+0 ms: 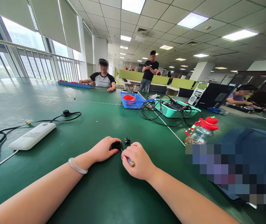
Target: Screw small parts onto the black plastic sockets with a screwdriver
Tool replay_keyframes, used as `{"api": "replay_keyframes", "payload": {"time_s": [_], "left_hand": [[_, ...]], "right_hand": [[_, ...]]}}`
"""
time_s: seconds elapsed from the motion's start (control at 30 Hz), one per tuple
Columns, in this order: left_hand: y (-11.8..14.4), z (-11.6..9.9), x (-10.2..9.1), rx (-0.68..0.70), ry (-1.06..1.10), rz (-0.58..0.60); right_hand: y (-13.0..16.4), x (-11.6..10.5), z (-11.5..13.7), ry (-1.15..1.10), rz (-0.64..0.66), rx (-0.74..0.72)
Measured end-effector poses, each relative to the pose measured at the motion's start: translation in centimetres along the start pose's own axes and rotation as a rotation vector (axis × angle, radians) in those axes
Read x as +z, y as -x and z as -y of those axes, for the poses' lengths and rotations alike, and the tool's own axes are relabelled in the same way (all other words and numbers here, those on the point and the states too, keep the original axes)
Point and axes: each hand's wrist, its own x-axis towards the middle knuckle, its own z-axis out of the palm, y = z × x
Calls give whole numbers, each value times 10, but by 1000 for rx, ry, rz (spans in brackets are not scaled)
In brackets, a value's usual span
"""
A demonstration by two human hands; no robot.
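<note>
Left hand [105, 149]: grips black case [116, 145] | right hand [137, 160]: grips tool [131, 162], tip by case | part [127, 141]: lies apart | seemingly mid-work; remainder unclear

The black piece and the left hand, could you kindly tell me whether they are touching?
Touching. The head view shows the left hand holding the black piece between its thumb and fingers.

On your table [105, 193], a device [33, 137] lay left of your left hand [103, 150], a bottle [201, 132] right of your right hand [137, 161], 2 baskets [133, 105] [170, 113] beyond
</note>
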Motion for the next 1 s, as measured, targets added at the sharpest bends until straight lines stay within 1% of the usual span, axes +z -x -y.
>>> {"api": "replay_keyframes", "payload": {"time_s": [0.13, 0.2, 0.27, 0.33, 0.4, 0.47, 0.6, 0.73, 0.8, 0.83, 0.9, 1.0], "left_hand": [[-1, 1, 1, -7, -2, -6], [-1, 1, 1, -6, 1, 6], [-1, 1, 0, 6, 7, 26], [-1, 1, 0, 21, 11, 44], [-1, 1, 0, 36, 11, 59], [-1, 1, -1, 47, 12, 67], [-2, 1, -1, 52, 27, 76], [-2, 1, -1, 32, 32, 78], [-1, 1, 0, 18, 28, 74], [-1, 1, 0, 20, 26, 71], [-1, 1, 1, 37, 23, 66], [0, 1, 1, 59, 16, 42]], "right_hand": [[2, 0, 0, 16, -83, -122], [2, -1, 0, -18, -92, -154], [1, -2, 0, -43, -57, -158], [0, -3, 0, -64, 10, -122], [-1, -3, 0, -103, 68, -51], [-2, -3, 0, -169, 95, 34], [-4, -2, -5, -350, 91, 239], [-5, 1, -17, -640, 87, 524], [-4, 2, -20, -734, 69, 588], [-4, 1, -21, -746, 50, 585], [-3, -1, -19, -691, -17, 526], [0, -7, -13, -482, -153, 386]]}}
